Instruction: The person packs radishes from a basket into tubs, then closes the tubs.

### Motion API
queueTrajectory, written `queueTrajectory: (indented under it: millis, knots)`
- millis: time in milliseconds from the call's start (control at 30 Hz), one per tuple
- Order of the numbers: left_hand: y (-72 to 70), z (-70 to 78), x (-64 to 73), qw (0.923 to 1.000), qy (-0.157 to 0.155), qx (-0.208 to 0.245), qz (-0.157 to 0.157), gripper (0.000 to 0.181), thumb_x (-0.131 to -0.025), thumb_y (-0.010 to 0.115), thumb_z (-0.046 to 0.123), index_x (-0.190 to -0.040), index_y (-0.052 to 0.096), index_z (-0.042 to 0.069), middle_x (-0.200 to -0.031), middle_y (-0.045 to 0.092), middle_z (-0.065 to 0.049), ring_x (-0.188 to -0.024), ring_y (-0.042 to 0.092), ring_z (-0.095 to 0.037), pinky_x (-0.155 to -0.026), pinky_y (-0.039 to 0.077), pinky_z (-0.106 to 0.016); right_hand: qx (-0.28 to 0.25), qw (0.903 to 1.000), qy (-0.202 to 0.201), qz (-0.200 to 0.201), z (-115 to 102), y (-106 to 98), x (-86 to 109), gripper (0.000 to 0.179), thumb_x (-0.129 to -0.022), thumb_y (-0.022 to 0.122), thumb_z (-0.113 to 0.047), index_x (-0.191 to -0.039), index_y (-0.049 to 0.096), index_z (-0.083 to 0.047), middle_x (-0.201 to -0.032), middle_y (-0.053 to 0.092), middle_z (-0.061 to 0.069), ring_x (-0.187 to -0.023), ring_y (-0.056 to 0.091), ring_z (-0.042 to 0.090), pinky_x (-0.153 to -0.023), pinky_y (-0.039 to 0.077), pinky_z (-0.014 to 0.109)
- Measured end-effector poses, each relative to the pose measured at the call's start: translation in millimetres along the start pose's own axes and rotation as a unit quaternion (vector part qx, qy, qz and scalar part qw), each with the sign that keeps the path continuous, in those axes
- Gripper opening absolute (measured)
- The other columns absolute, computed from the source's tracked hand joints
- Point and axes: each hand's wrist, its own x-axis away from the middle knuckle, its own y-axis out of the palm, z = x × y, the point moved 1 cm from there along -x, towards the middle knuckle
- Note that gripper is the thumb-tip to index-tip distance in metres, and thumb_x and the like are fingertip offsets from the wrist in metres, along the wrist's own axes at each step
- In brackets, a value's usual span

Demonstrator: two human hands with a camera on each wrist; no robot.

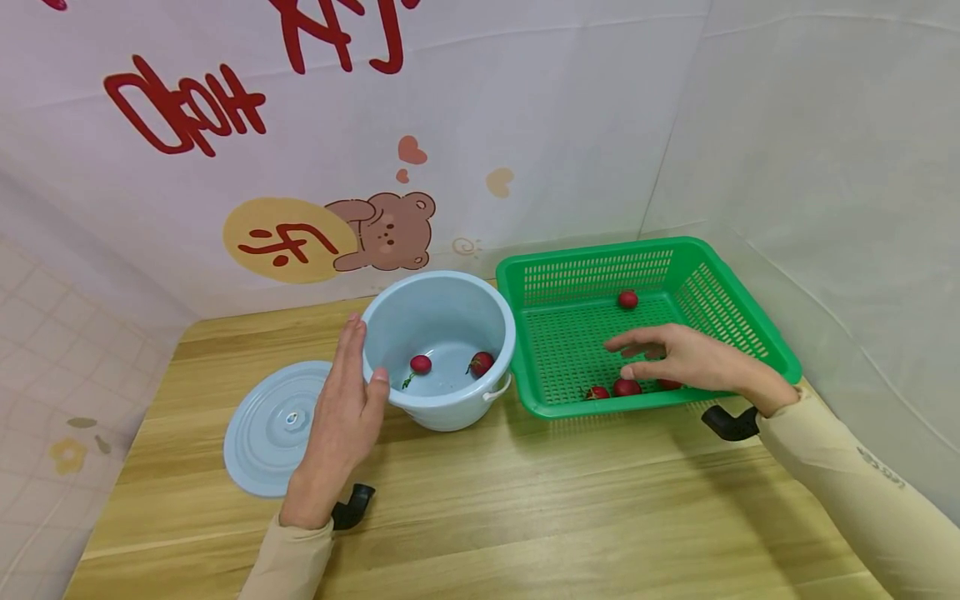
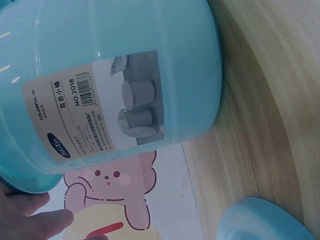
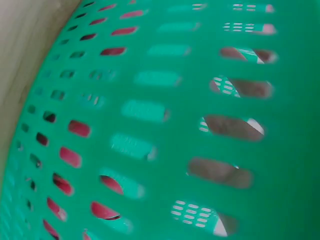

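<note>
Basically, right hand (image 1: 690,358), thumb and fingers apart, is nearer: closest red vegetable (image 1: 627,388) sits at its 8 o'clock in the green basket (image 1: 555,411), light-blue bucket (image 1: 446,414) at 9, left hand (image 1: 343,417) straight-fingered at bucket's 8.

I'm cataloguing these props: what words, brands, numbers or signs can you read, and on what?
"COLORFUL Life": beige label on the light-blue round plastic bucket.
"百合小桶": same label.
"NO.2018": same label.
Dark oval logo there: perhaps "JIOUXUN".
Fine print there: too small.
Red lettering on the white wall: partly cut off, unreadable.
Red sign on yellow wall disc: unclear.
Dark print on beige sleeve: too small.
</note>
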Motion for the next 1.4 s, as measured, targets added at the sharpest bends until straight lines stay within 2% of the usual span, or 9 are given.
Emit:
queueTrajectory:
  millis: [100,300,700,1033,1400]
  knots:
    - [-0.1,0.1,0.0,1.0000,0.000,-0.001,0.000,0.065,-0.109,0.041,0.033,-0.165,0.022,0.004,-0.172,0.018,-0.010,-0.156,0.023,-0.031,-0.118,0.031,-0.061,-0.007,0.9997,0.010,-0.020,5.0,-0.1,-2.8,0.050,-0.099,0.070,-0.036,-0.142,0.063,-0.012,-0.143,0.062,0.008,-0.131,0.058,0.032,-0.100,0.051,0.043]
    - [-0.6,0.1,0.4,1.0000,-0.001,0.000,0.000,0.065,-0.110,0.041,0.033,-0.165,0.021,0.004,-0.172,0.017,-0.007,-0.156,0.022,-0.030,-0.119,0.030,-0.060,0.003,0.9981,0.022,-0.058,13.0,0.9,-7.4,0.055,-0.100,0.070,-0.036,-0.146,0.059,-0.010,-0.144,0.061,0.014,-0.128,0.059,0.034,-0.094,0.052,0.037]
    - [-0.5,-0.4,0.4,1.0000,-0.001,-0.002,0.003,0.065,-0.109,0.042,0.031,-0.164,0.022,0.003,-0.173,0.016,-0.005,-0.156,0.023,-0.030,-0.118,0.031,-0.061,-0.024,0.9932,0.029,-0.110,27.3,4.8,-16.4,0.058,-0.098,0.072,-0.032,-0.147,0.057,-0.006,-0.147,0.057,0.016,-0.128,0.060,0.036,-0.098,0.053,0.039]
    - [-0.5,-0.5,-0.1,1.0000,0.003,0.000,0.002,0.065,-0.109,0.042,0.032,-0.164,0.022,0.004,-0.173,0.016,-0.005,-0.156,0.022,-0.030,-0.118,0.031,-0.061,-0.008,0.9885,0.012,-0.150,26.8,5.2,-19.7,0.045,-0.100,0.070,-0.022,-0.141,0.063,-0.003,-0.140,0.063,0.015,-0.120,0.065,0.031,-0.093,0.054,0.031]
    - [-0.1,0.2,-0.2,1.0000,0.006,0.001,0.006,0.064,-0.107,0.044,0.026,-0.164,0.024,0.003,-0.172,0.019,-0.009,-0.156,0.024,-0.030,-0.117,0.032,-0.061,-0.011,0.9863,-0.028,-0.162,34.3,7.5,-23.1,0.034,-0.098,0.070,-0.012,-0.131,0.069,-0.003,-0.130,0.067,0.014,-0.114,0.068,0.030,-0.088,0.056,0.028]
